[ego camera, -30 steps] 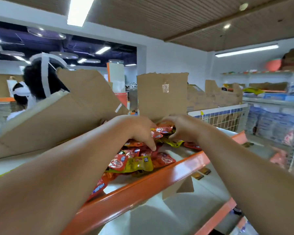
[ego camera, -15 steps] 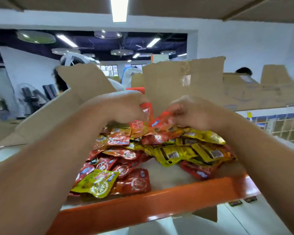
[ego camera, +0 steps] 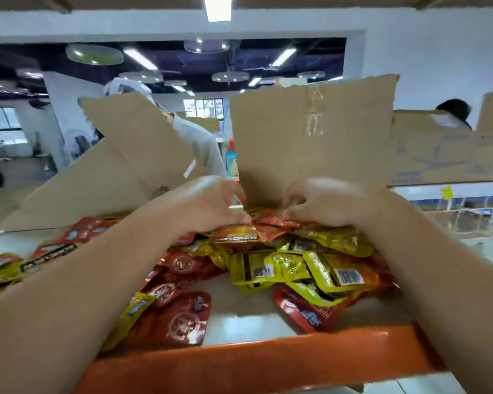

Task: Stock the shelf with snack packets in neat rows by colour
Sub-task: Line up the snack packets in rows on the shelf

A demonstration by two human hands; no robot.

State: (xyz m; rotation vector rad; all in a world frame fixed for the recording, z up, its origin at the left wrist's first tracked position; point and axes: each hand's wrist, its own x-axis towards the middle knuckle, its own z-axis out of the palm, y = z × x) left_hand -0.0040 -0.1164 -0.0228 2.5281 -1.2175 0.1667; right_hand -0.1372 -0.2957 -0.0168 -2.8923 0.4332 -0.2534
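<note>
Where the head view looks down over two bare forearms, a loose heap of snack packets [ego camera: 268,251] lies on the shelf [ego camera: 239,311], spread from the left edge to just past the right forearm. The packets are flat, glossy foil pouches with sealed, crimped edges. The red packets [ego camera: 182,319] carry a round printed emblem and lie mostly at the front left and under the heap. The yellow packets [ego camera: 336,273] sit crumpled in the middle and right, several turned back-up so their white barcode labels show. The colours are mixed together, not in rows.

The shelf board is smooth and pale, edged at the front by a shiny orange metal rail [ego camera: 254,362]. Behind the heap stand matte brown cardboard flaps [ego camera: 310,137] with ragged, torn edges.

The left hand [ego camera: 208,206] and right hand [ego camera: 322,203] meet at the back top of the heap, near each other, fingers curled downward with the tips on the uppermost red packets. Both are blurred, so I cannot tell whether either pinches a packet.
</note>
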